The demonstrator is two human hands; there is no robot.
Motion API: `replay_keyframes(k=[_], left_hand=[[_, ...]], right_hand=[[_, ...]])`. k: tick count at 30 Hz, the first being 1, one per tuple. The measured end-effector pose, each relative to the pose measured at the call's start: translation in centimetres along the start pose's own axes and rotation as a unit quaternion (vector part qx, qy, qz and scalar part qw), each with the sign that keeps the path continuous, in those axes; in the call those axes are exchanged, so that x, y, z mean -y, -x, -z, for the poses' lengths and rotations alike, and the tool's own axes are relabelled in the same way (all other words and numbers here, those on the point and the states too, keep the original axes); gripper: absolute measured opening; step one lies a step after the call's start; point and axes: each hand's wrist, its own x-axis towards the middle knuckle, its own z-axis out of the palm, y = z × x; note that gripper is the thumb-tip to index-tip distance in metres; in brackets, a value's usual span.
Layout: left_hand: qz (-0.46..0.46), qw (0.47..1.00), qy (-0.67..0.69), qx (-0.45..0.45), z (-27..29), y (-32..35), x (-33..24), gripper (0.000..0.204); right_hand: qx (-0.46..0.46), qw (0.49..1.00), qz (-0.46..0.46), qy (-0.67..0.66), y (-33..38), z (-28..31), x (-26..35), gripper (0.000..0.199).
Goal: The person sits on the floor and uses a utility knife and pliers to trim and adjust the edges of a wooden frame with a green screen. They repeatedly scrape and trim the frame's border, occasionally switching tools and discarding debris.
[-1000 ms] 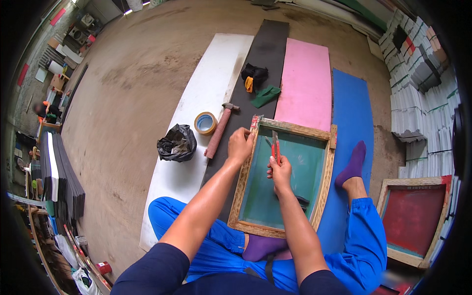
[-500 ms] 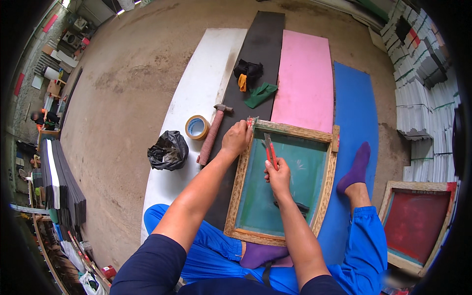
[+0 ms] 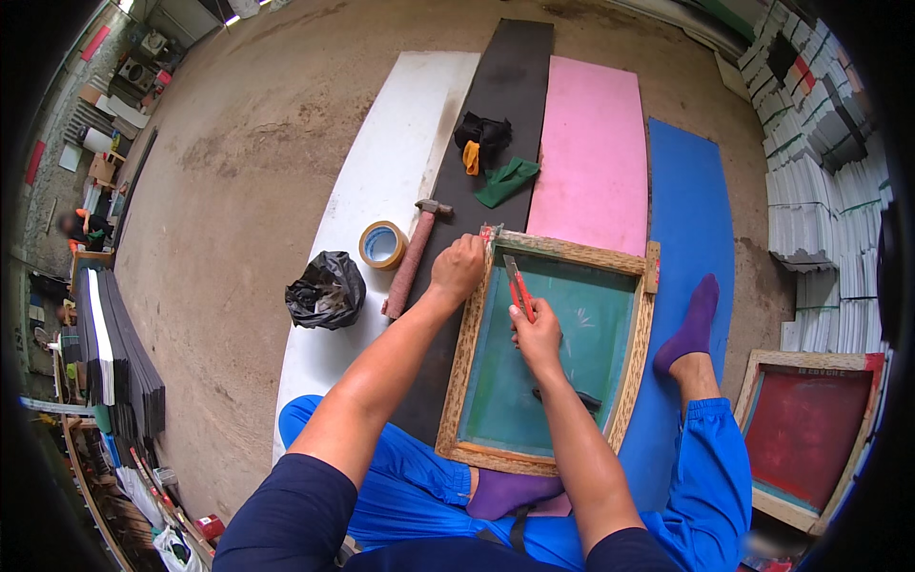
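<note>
Two-handed at wooden frame point(image 3: 572, 251): gripping red cutter point(image 3: 518, 289) above its mesh point(image 3: 496, 381) in closed right hand point(image 3: 538, 336). Cannot tell hold of left hand point(image 3: 457, 269), curled at frame's upper-left corner.

The right fingers point(image 3: 519, 327) hold a red cutter point(image 3: 519, 294).

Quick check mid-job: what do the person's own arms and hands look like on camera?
The left hand and right hand are ungloved, with no watch or band visible on either wrist. Both forearms are bare. The dark navy short sleeves look plain, with no markings or cables visible. Rings are too small to tell.
</note>
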Motion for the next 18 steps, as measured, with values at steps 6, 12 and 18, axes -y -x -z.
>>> replay_keyframes(k=[6,12,18], left_hand=[[0.135,0.971,0.194,-0.016,0.7,0.0,-0.7,0.019],[0.161,0.957,0.234,-0.061,0.7,-0.1,-0.7,0.019],[0.11,0.972,0.201,-0.06,1.8,-0.8,-2.2,0.021]], right_hand=[[-0.015,0.996,0.052,0.073,-2.0,-0.7,-1.0,0.025],[-0.02,0.993,0.07,0.094,-2.9,-1.2,-1.3,0.026],[-0.027,0.996,0.043,0.077,-3.3,-1.1,-1.3,0.026]])
